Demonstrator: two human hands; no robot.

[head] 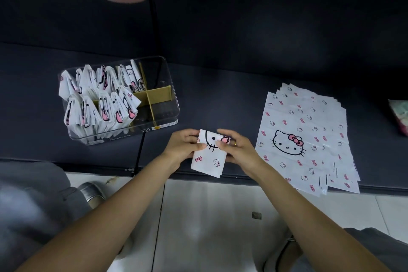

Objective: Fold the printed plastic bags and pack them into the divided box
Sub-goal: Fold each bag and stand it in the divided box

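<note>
Folding one printed bag (209,154) between both hands, box up at 10 o'clock.

Left hand (182,147) and right hand (239,150) each pinch an upper edge of the bag, fingers curled over its top fold, thumbs under or behind, not clear which. Bag's long axis runs roughly 12 to 6, lower end over the front edge of the dark worktop (220,99). Divided box (172,104) lies toward 10 o'clock from the hands, nearer the left hand; its left compartments are crammed with folded bags (99,99), right-hand cells look vacant. Flat stack of unfolded bags (304,137) sits at 3 o'clock, just beside the right hand. Box's near wall glares; how many folds the held bag has can't be made out.
</note>
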